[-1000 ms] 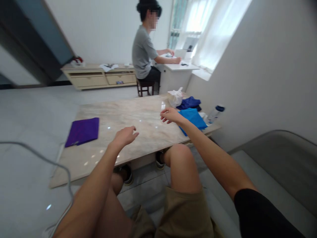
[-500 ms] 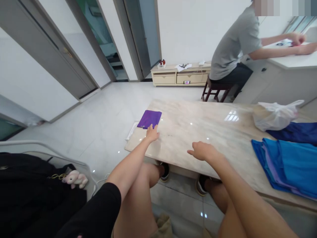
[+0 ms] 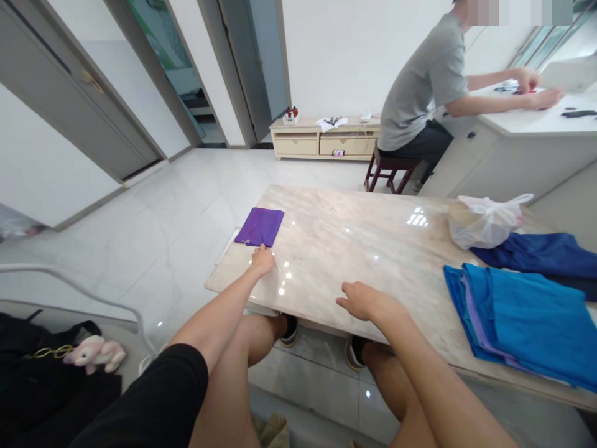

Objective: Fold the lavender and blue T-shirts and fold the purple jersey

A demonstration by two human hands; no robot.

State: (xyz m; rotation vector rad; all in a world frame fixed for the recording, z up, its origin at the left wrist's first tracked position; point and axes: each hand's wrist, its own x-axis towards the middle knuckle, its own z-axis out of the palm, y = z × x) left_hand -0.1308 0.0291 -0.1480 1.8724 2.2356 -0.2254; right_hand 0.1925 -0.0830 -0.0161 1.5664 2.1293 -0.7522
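Left hand (image 3: 263, 259), right hand (image 3: 366, 301): two in all. Folded purple cloth (image 3: 260, 225): one. Blue cloth stack (image 3: 541, 317): one; layers several, exact count not readable. Navy cloth bundle (image 3: 543, 252): one. White plastic bag (image 3: 487, 223): one. Marble table (image 3: 336, 230): one. Stool (image 3: 396, 163): one. Seated co-worker (image 3: 422, 87): one; co-worker's hands (image 3: 548, 98): two. Plush toy (image 3: 96, 353): one. Wearer's shoes (image 3: 290, 331): two. Low cabinet (image 3: 308, 125): one; drawer fronts (image 3: 295, 147): two. White desk (image 3: 522, 121): one.

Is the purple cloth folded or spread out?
Folded: the purple cloth lies as a compact, flat, straight-sided block, with a stepped layer showing along its near edge.
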